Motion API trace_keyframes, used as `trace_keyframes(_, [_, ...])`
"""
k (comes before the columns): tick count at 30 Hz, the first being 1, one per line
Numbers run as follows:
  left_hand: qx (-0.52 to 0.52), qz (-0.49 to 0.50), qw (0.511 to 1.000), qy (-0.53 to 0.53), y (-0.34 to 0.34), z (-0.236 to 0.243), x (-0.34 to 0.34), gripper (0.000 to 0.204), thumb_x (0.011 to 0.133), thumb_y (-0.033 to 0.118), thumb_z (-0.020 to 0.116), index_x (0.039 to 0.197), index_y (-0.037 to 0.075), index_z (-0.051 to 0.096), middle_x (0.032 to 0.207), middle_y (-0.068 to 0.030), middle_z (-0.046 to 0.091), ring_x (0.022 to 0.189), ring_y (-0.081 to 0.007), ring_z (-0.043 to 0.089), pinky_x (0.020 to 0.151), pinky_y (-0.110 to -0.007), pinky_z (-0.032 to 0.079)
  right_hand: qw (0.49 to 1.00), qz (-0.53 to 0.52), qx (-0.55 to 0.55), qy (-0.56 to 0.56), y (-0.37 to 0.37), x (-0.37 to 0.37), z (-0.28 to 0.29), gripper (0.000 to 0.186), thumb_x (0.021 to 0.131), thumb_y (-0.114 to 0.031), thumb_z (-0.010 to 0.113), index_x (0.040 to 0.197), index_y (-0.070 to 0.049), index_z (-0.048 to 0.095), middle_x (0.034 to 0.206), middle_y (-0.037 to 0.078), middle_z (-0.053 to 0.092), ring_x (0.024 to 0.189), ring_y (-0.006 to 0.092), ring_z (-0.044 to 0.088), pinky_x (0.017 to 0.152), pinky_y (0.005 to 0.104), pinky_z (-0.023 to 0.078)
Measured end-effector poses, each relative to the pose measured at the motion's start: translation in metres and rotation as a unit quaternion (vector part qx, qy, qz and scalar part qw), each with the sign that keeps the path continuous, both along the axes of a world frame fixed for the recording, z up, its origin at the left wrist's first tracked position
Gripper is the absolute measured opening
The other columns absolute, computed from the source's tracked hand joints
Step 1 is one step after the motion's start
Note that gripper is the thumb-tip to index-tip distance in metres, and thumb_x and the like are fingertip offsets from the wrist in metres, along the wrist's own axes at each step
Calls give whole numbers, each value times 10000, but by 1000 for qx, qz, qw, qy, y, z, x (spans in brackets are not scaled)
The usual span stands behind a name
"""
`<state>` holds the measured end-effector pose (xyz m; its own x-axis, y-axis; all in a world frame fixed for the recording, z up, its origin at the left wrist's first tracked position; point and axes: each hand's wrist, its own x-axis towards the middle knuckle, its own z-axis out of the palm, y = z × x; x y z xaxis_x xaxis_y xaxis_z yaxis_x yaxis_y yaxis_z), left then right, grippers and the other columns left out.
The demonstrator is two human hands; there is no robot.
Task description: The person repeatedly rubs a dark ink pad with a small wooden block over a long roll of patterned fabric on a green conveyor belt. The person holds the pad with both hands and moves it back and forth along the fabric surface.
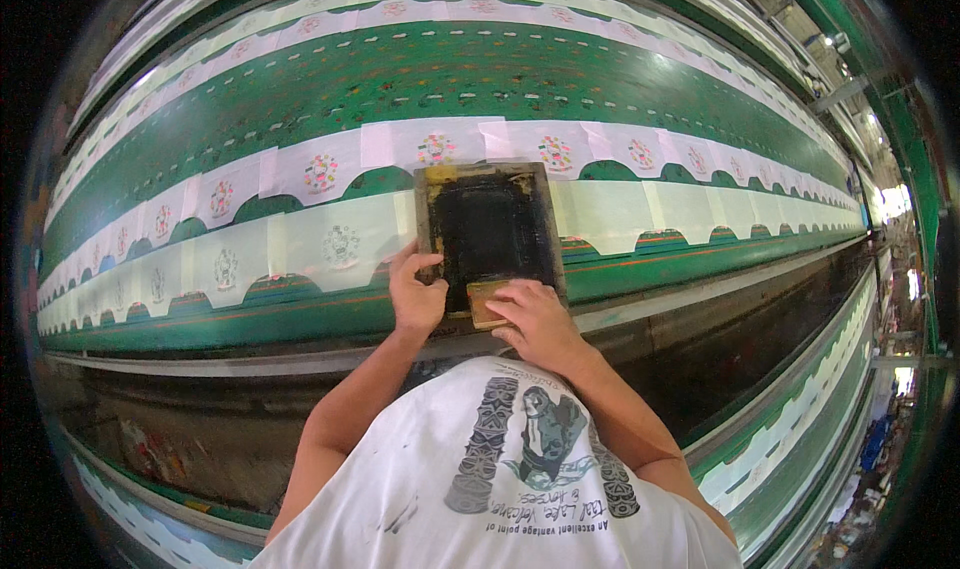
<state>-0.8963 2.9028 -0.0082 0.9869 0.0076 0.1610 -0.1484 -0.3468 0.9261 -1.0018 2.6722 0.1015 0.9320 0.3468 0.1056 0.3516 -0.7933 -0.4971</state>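
Note:
A wooden-framed printing screen [488, 181] with a dark, ink-covered mesh lies flat on a white cloth piece on the long green table [420, 79]. My left hand [415, 294] grips the frame's near left corner. My right hand [538, 321] is closed on a small wooden squeegee [484, 303] at the screen's near edge. White cut cloth pieces [330, 244] run in rows along the table; those to the left carry round printed motifs, and those to the right [620, 209] in the near row are blank.
A far row of white pieces with colourful round prints [436, 149] runs behind the screen. A metal rail [250, 361] borders the table's near edge. Another green table with white pieces [780, 449] lies at the lower right. My white printed shirt fills the bottom.

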Motion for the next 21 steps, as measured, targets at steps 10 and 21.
trace_keyframes(10, [-44,-11,998,-45,-44,27,-9,348,746,-179,730,1005,51,766,1546,-240,661,1449,-370,620,1222,-451,461,938,-259,232,-9,-97,-39,-38,412,1043,-199,777,1421,-42,732,1508,202,661,1399,410,623,1209,491,486])
trace_keyframes(21, [-51,1,996,-73,-226,-11,-36,350,724,-149,761,970,101,758,1549,-264,643,1416,-403,618,1208,-467,467,952,-249,169,-52,-265,-72,-44,457,981,-89,791,1430,-42,723,1527,202,659,1432,402,613,1240,483,461])
